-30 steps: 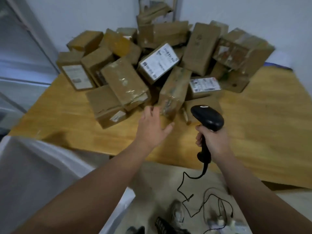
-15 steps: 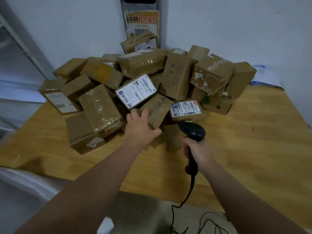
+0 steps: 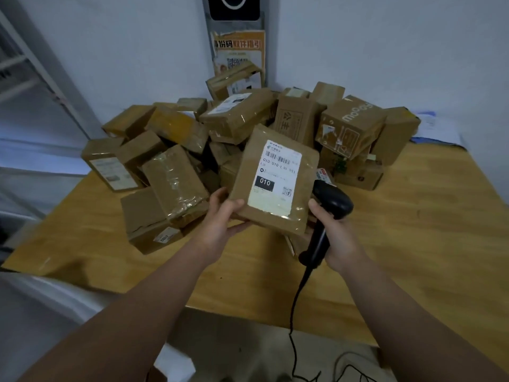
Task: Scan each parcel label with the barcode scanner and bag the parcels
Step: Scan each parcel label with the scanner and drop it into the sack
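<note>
My left hand (image 3: 220, 221) grips the lower left corner of a brown cardboard parcel (image 3: 248, 172), lifted above the table and tilted up toward me. Its white label (image 3: 275, 175) with barcode and a black "010" patch faces the camera. My right hand (image 3: 334, 238) holds the handle of a black corded barcode scanner (image 3: 330, 201); the scanner head sits right beside the parcel's right edge. Behind lies a heap of cardboard parcels (image 3: 237, 119) on the wooden table (image 3: 413, 257).
A white bag or sheet (image 3: 41, 312) hangs off the table's near left edge. The scanner cable (image 3: 296, 312) drops to the floor. A poster stand (image 3: 238, 51) leans against the wall behind the heap. Papers (image 3: 435, 130) lie at the far right.
My left hand has lifted one parcel out of the heap and turned its label toward me. The right hand with the scanner stays beside it. The camera tilted upward.
</note>
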Demonstrator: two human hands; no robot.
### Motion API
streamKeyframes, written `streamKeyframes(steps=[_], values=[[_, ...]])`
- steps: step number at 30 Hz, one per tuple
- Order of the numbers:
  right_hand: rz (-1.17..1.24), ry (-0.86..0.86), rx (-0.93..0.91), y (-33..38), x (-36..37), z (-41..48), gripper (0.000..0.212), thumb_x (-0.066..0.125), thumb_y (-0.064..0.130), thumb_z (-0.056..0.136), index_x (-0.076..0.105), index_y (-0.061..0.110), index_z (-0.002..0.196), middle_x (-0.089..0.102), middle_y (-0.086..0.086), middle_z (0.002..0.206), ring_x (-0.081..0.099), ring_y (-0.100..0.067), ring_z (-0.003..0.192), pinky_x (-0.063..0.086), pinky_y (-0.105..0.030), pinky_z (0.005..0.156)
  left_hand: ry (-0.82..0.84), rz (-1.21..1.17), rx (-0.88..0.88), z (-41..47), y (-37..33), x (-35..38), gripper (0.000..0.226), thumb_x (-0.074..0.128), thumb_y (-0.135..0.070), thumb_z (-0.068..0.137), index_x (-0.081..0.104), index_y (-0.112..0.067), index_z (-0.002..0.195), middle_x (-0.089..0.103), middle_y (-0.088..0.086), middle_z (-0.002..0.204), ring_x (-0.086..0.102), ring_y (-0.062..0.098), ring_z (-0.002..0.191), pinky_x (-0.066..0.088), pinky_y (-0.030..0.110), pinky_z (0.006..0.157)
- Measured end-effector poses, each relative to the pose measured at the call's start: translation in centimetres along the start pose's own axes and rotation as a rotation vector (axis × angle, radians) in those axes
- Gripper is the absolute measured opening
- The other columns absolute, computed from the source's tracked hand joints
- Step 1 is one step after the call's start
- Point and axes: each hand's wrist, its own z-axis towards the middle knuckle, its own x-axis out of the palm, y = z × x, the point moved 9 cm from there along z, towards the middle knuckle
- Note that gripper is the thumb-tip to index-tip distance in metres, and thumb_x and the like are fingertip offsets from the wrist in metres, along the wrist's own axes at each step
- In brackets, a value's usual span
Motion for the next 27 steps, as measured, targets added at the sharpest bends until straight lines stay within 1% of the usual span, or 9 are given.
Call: streamKeyframes(steps=[2, 5, 9, 12, 14, 16, 19, 23, 27], values=[[0.044, 0.027, -0.016, 0.3, 0.5, -0.6, 0.042, 0.072, 0.017, 0.08, 0.064, 0.014, 0.121, 0.073, -0.007, 0.112, 0.07, -0.024, 0.103, 0.059, -0.04, 0.081, 0.098, 0.056, -0.067, -0.1, 1.2, 0.8, 0.063, 0.064, -0.029, 0.077, 0.035, -0.033, 0.133, 0.054, -0.002, 0.125, 0.054, 0.017, 0.116, 0.043, 0.04, 0.1], [-0.079, -0.075, -0.078, 0.9, -1.2, -1.1, 0.033, 0.073, 0.008, 0.081, 0.068, 0.014, 0.113, 0.074, -0.007, 0.108, 0.069, -0.025, 0.101, 0.056, -0.037, 0.083, 0.157, 0.266, -0.096, 0.1, 1.6, 0.8, 0.07, 0.071, -0.051, 0.053, 0.046, -0.033, 0.117, 0.054, -0.007, 0.124, 0.047, 0.012, 0.122, 0.032, 0.035, 0.104], [-0.184, -0.11, -0.075, 1.3, -2.0, -1.7, 0.025, 0.075, 0.005, 0.077, 0.071, 0.014, 0.1, 0.075, -0.007, 0.1, 0.071, -0.024, 0.094, 0.055, -0.038, 0.081, 0.105, 0.286, -0.031, 1.4, -0.6, 0.7, 0.062, 0.075, -0.051, 0.064, 0.044, -0.023, 0.109, 0.057, 0.001, 0.119, 0.057, 0.016, 0.11, 0.044, 0.039, 0.102], [-0.311, -0.299, -0.123, 2.9, -2.6, -2.3, 0.017, 0.076, 0.017, 0.081, 0.068, 0.016, 0.096, 0.07, -0.001, 0.089, 0.065, -0.016, 0.085, 0.05, -0.026, 0.068, 0.055, 0.339, 0.023, 2.2, -2.0, 0.8, 0.069, 0.076, -0.034, 0.08, 0.034, -0.023, 0.134, 0.057, -0.003, 0.118, 0.061, 0.015, 0.104, 0.05, 0.04, 0.097], [-0.313, -0.436, -0.23, 4.6, -3.0, -3.4, 0.012, 0.073, 0.023, 0.084, 0.065, 0.018, 0.091, 0.065, 0.0, 0.079, 0.061, -0.014, 0.074, 0.045, -0.023, 0.058, 0.039, 0.353, 0.046, 2.4, -2.3, 0.6, 0.082, 0.076, -0.032, 0.08, 0.026, -0.027, 0.144, 0.055, -0.012, 0.11, 0.06, 0.012, 0.103, 0.048, 0.042, 0.1], [-0.356, -0.343, -0.28, 5.7, -1.3, -4.3, 0.011, 0.072, 0.022, 0.084, 0.064, 0.016, 0.081, 0.061, 0.0, 0.063, 0.059, -0.014, 0.058, 0.048, -0.025, 0.054, 0.026, 0.345, 0.055, 2.5, -2.3, 0.6, 0.087, 0.076, -0.033, 0.08, 0.023, -0.025, 0.148, 0.054, -0.014, 0.108, 0.059, 0.013, 0.103, 0.045, 0.043, 0.103], [-0.648, -0.143, -0.287, 5.3, 1.9, -5.0, 0.014, 0.073, 0.021, 0.083, 0.065, 0.01, 0.079, 0.059, 0.003, 0.05, 0.059, -0.013, 0.047, 0.054, -0.034, 0.054, 0.004, 0.335, 0.058, 2.5, -2.0, 0.7, 0.09, 0.077, -0.035, 0.078, 0.024, -0.019, 0.149, 0.053, -0.002, 0.128, 0.056, 0.019, 0.112, 0.044, 0.043, 0.105], [-0.748, -0.257, -0.307, 5.3, 2.2, -5.5, 0.02, 0.072, 0.033, 0.082, 0.066, 0.014, 0.079, 0.062, -0.001, 0.053, 0.065, -0.02, 0.051, 0.058, -0.038, 0.062, -0.025, 0.357, 0.062, 2.5, -1.7, 0.8, 0.089, 0.078, -0.036, 0.077, 0.026, -0.018, 0.147, 0.05, 0.0, 0.133, 0.054, 0.019, 0.114, 0.045, 0.039, 0.1], [-0.773, -0.254, -0.262, 5.0, 2.1, -5.9, 0.021, 0.07, 0.029, 0.084, 0.066, 0.01, 0.076, 0.062, -0.004, 0.053, 0.063, -0.016, 0.049, 0.056, -0.034, 0.063, -0.064, 0.322, 0.044, 2.4, -1.3, 0.4, 0.088, 0.078, -0.038, 0.076, 0.029, -0.019, 0.145, 0.051, 0.002, 0.134, 0.053, 0.021, 0.117, 0.046, 0.041, 0.101]])
